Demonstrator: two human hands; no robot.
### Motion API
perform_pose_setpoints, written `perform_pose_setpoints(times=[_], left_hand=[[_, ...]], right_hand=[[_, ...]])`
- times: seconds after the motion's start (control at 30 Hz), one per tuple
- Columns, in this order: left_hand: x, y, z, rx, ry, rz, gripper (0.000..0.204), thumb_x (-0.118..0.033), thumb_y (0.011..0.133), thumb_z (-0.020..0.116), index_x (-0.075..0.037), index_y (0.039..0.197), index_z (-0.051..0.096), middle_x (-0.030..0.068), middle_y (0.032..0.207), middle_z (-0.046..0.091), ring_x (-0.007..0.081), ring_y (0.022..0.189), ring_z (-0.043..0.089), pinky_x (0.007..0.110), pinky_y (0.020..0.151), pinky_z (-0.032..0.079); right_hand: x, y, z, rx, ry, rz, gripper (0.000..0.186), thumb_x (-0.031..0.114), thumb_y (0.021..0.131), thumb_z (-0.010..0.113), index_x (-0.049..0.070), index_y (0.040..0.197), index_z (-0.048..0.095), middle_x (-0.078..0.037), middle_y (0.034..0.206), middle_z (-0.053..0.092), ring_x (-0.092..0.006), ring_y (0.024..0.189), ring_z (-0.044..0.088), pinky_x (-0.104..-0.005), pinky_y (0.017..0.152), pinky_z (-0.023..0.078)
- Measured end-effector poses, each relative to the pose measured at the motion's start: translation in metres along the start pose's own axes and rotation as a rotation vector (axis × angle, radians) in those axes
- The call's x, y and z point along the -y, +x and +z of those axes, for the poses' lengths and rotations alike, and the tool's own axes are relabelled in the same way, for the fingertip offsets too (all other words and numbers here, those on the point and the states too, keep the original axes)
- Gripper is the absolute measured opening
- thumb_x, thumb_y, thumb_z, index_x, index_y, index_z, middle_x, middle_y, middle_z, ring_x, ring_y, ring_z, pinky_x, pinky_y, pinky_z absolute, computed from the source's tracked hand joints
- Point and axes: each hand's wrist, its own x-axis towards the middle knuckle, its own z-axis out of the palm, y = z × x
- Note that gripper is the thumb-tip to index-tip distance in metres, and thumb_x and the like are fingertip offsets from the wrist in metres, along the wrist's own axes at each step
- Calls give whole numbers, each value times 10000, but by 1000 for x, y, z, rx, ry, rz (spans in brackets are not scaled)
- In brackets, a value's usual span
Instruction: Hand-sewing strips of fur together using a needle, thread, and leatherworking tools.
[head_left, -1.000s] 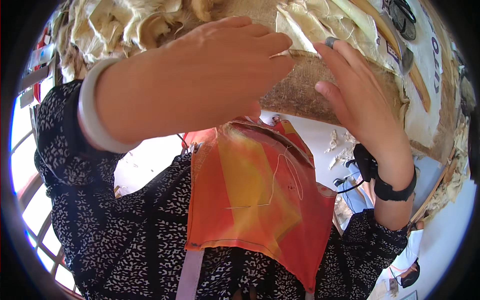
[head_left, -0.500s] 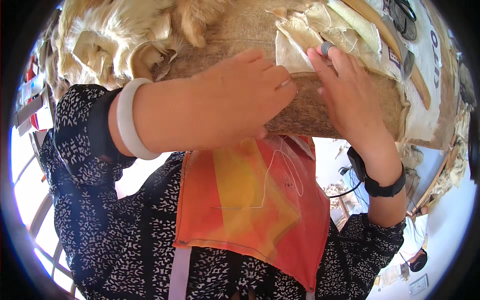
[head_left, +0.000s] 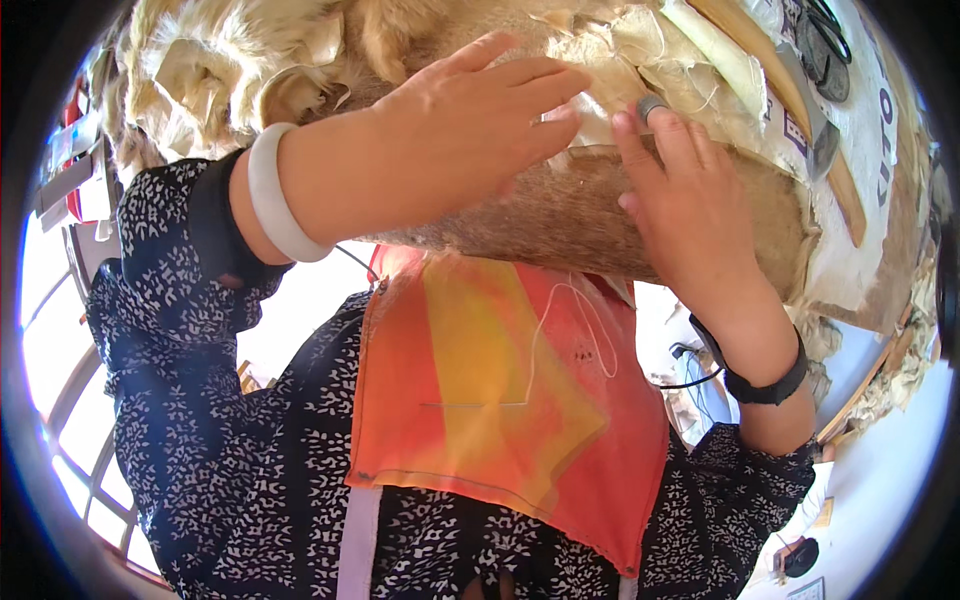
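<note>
My left hand, with a white bangle at the wrist, hovers over the near edge of a brown hide-covered work surface. Its fingers stretch out and spread; I make out nothing held, and its thumb is mostly hidden. My right hand is to the right, fingers bent and apart, with a grey thimble ring on one finger. Its fingertips lie by a crumpled, pale piece of hide. A thin white thread loops over the orange and yellow apron in my lap.
Pale furry pelts are heaped at the far left. At the right lie a curved wooden handle with a grey metal blade, and a dark pouch-like object. Another person is at the lower right edge.
My left hand has lifted away from me, its bent fingers now stretched and spread. The right hand has shifted only slightly, staying beside the pale hide.
</note>
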Motion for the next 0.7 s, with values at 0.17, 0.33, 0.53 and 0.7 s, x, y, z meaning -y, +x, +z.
perform_pose_setpoints(times=[0.17,0.33,0.53,0.7], left_hand=[[-3,0,-8,-176,-228,-371,351,-230,831,768,-72,1112,628,132,1104,649,355,945,652,445,811,527],[-4,1,6,-167,-69,-449,305,-295,876,744,-42,960,595,141,914,632,377,813,648,466,673,508],[-2,15,28,-220,-115,-583,333,-322,852,771,-31,903,618,143,860,670,370,788,659,453,670,513],[-7,17,28,-185,-239,-681,279,-266,839,767,-24,844,628,154,788,681,361,752,666,421,675,523]], right_hand=[[-18,5,-13,-4,142,-69,404,-5,805,636,-64,1205,631,-180,1149,612,-321,1063,616,-406,881,519],[-15,20,2,-40,170,-193,392,-57,788,614,-69,1180,628,-189,1119,609,-344,1063,615,-401,931,526],[-20,29,14,-83,137,-267,393,-91,760,617,-31,1148,619,-165,1113,601,-329,1080,614,-382,935,544],[-23,31,21,-122,60,-281,394,-50,784,624,-7,1175,609,-132,1149,587,-287,1105,607,-364,936,547]])
